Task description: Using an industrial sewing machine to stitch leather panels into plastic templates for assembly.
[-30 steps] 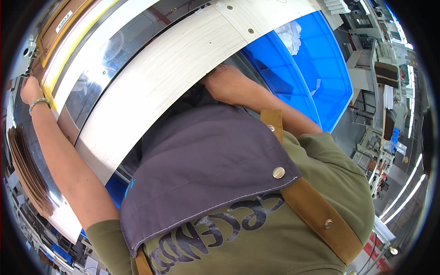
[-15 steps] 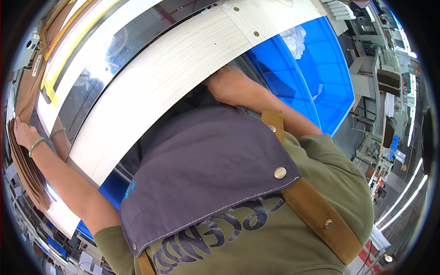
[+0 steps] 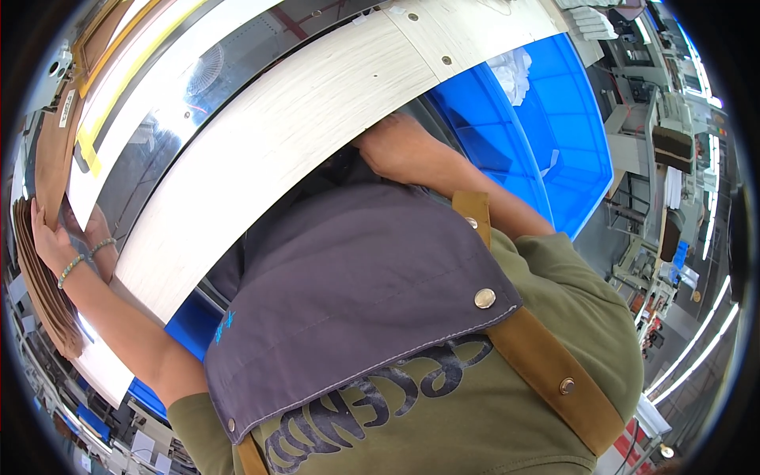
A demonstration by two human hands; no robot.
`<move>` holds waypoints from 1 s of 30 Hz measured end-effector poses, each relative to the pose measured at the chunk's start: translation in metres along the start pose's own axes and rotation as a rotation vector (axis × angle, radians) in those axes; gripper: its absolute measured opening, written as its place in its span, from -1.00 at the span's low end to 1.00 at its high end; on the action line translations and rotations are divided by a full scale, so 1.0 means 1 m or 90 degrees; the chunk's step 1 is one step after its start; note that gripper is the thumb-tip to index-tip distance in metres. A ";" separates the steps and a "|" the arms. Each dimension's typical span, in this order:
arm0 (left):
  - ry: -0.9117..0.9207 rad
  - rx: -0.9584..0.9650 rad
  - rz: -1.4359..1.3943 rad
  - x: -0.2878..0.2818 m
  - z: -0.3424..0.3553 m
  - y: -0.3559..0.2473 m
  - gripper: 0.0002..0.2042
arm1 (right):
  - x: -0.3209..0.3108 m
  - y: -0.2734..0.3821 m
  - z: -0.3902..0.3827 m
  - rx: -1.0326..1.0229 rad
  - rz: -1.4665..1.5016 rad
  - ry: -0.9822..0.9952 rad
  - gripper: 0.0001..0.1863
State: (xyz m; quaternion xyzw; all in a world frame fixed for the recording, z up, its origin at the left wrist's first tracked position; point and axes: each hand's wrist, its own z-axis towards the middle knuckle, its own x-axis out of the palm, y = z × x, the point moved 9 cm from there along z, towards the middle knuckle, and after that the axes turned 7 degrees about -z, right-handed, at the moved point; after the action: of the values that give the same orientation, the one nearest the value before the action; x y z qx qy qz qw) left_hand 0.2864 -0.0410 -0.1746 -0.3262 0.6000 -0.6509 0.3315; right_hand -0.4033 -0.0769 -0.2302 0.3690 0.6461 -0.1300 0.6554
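At the far left, my left hand [image 3: 52, 244], with a beaded bracelet at its wrist, has its fingers closed on the lower end of a brown fabric piece [image 3: 54, 154]. That piece runs up along the side of the white board. Right beside the hand hangs a thick stack of brown fabric pieces [image 3: 49, 297]. My right hand [image 3: 397, 148] rests at the near edge of the pale wooden tabletop [image 3: 293, 119], in front of my grey apron. Its fingers are bent out of sight under that edge, so what they hold, if anything, is hidden.
A shiny metal plate [image 3: 162, 162] beyond the tabletop mirrors my left hand. Yellow tape [image 3: 91, 150] marks the white board [image 3: 115, 131]. Blue bins [image 3: 574, 119] stand at the right, one with white cloth [image 3: 511, 75] in it. Machines and benches line the far right.
My left hand has shifted slightly right and down, and the brown fabric piece has moved with it. My right hand stays at the table edge.
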 end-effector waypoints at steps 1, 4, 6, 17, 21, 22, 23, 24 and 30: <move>0.012 -0.007 -0.017 0.002 0.000 0.002 -0.58 | -0.001 0.000 0.000 -0.006 -0.003 -0.009 -0.64; 0.020 -0.046 -0.047 0.000 0.001 0.012 -0.57 | -0.005 0.001 0.000 -0.023 -0.002 -0.034 -0.65; 0.013 -0.049 -0.042 -0.004 0.001 0.014 -0.57 | -0.013 0.005 -0.001 -0.057 0.016 -0.090 -0.66; 0.023 -0.056 -0.048 0.001 -0.008 0.011 -0.63 | -0.006 -0.001 -0.002 0.033 0.111 -0.021 -0.71; 0.015 -0.059 -0.061 0.002 -0.008 0.011 -0.63 | -0.010 -0.013 -0.013 0.110 0.237 -0.002 -0.64; 0.028 -0.048 -0.064 0.004 -0.009 0.010 -0.63 | -0.006 -0.018 -0.015 0.163 0.256 -0.029 -0.61; 0.025 -0.041 -0.061 0.004 -0.010 0.009 -0.63 | -0.005 -0.019 -0.016 0.189 0.285 -0.091 -0.57; 0.009 -0.040 -0.057 0.003 -0.012 0.009 -0.63 | 0.002 -0.022 -0.017 0.226 0.312 -0.127 -0.54; -0.003 -0.041 -0.033 0.012 -0.022 0.002 -0.62 | 0.046 -0.050 0.004 0.260 0.343 -0.130 -0.52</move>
State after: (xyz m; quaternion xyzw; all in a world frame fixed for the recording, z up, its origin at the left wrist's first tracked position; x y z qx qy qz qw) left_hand 0.2612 -0.0383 -0.1781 -0.3538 0.6114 -0.6384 0.3056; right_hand -0.4267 -0.1008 -0.2895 0.6346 0.4173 -0.1156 0.6402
